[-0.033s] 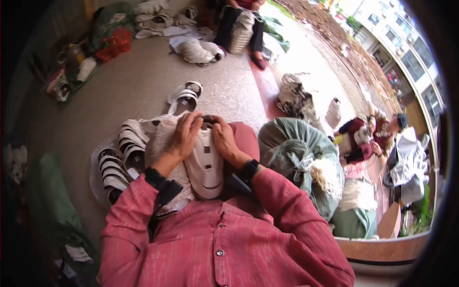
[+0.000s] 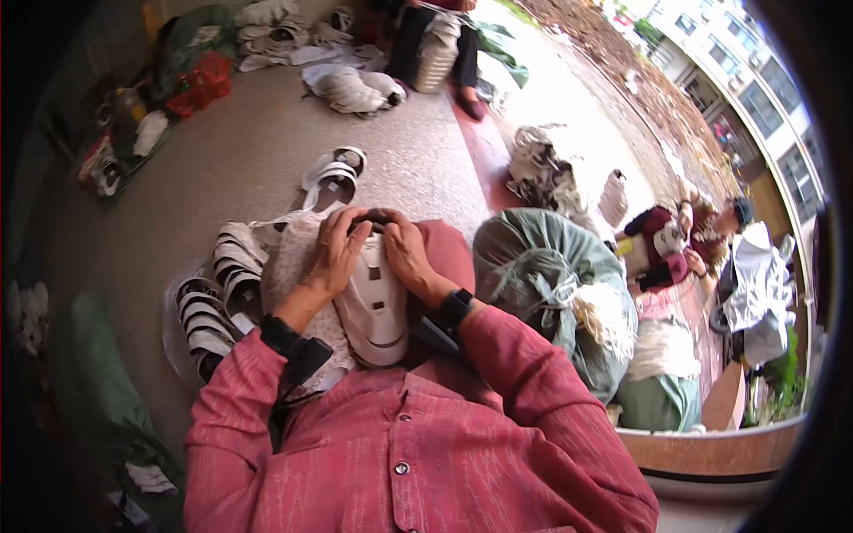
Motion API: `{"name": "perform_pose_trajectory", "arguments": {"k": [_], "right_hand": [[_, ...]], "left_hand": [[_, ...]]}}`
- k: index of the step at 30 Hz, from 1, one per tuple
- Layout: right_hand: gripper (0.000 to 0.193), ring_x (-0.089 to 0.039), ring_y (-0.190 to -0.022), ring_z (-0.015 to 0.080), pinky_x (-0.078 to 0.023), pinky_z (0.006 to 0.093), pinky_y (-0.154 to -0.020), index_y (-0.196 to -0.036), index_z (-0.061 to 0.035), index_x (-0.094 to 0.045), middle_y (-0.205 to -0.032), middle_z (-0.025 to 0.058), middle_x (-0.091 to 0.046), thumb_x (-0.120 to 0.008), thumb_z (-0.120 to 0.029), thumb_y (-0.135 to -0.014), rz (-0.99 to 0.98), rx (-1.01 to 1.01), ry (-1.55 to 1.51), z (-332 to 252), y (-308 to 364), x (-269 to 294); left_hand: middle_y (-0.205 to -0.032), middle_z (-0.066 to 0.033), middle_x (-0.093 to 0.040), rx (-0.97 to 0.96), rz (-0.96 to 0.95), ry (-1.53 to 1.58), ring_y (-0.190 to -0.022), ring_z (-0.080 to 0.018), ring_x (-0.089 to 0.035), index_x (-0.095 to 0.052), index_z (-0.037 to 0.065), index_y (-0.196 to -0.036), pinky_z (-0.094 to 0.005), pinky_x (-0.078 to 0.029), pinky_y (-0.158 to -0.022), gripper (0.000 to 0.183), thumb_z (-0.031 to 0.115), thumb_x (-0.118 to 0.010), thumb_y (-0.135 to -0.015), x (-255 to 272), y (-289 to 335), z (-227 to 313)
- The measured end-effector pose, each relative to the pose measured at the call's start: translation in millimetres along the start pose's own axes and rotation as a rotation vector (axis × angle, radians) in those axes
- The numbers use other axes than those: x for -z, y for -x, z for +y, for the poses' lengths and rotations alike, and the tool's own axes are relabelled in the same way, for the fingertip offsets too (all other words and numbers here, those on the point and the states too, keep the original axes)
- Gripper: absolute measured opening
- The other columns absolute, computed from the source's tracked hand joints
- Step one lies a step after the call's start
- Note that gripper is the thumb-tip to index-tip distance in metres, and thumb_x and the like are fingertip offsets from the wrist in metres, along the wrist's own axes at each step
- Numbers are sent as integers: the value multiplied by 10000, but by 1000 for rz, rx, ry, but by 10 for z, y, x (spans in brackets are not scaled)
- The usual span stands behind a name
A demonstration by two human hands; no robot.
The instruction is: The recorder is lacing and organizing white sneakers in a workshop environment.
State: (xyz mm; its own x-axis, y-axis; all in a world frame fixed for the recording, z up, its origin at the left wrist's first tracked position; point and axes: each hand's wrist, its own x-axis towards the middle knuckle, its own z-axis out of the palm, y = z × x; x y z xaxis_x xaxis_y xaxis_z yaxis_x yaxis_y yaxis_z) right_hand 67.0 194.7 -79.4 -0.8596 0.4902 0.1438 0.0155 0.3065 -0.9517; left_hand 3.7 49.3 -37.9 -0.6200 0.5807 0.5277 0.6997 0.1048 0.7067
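Observation:
Over my lap lies a white shoe upper, its rounded toe toward me and its dark-lined opening at the far end. Two small square cutouts run down its middle. My left hand grips the left side of the opening's rim, fingers curled over the edge. On the opposite side my right hand is closed on the same rim, its thumb side close to the left fingers. A pale patterned cloth covers my left leg beneath the upper.
Stacked white shoe uppers stand at my left, with a white one on the floor ahead. A tied green sack sits against my right side. Another seated person works at far right; a further person's legs show at the top.
The whole view has shifted slightly, the scene moving a little left and up. Both hands keep their hold on the shoe upper's rim.

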Motion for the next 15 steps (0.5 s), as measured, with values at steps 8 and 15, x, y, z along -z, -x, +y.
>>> {"name": "perform_pose_trajectory", "arguments": {"k": [8,15], "right_hand": [[305,-594,-880,164,-486,298,-775,-1116,77,-593,-972,141,-665,-446,-140,-961,-174,-31,-271,100,-302,132],[412,-602,-975,383,-440,383,-921,-1101,109,-570,-984,288,-635,-352,-169,-887,-19,72,-217,-84,31,157]], "left_hand": [[-1017,-146,-615,248,-185,225,-940,-237,-579,-560,6,-1113,-328,-445,-854,302,273,-508,-981,-175,-258,-432],[-1082,-122,-598,252,-147,235,-1007,-212,-544,-562,18,-1143,-318,-420,-908,324,294,-500,-984,-148,-95,-198]]}}
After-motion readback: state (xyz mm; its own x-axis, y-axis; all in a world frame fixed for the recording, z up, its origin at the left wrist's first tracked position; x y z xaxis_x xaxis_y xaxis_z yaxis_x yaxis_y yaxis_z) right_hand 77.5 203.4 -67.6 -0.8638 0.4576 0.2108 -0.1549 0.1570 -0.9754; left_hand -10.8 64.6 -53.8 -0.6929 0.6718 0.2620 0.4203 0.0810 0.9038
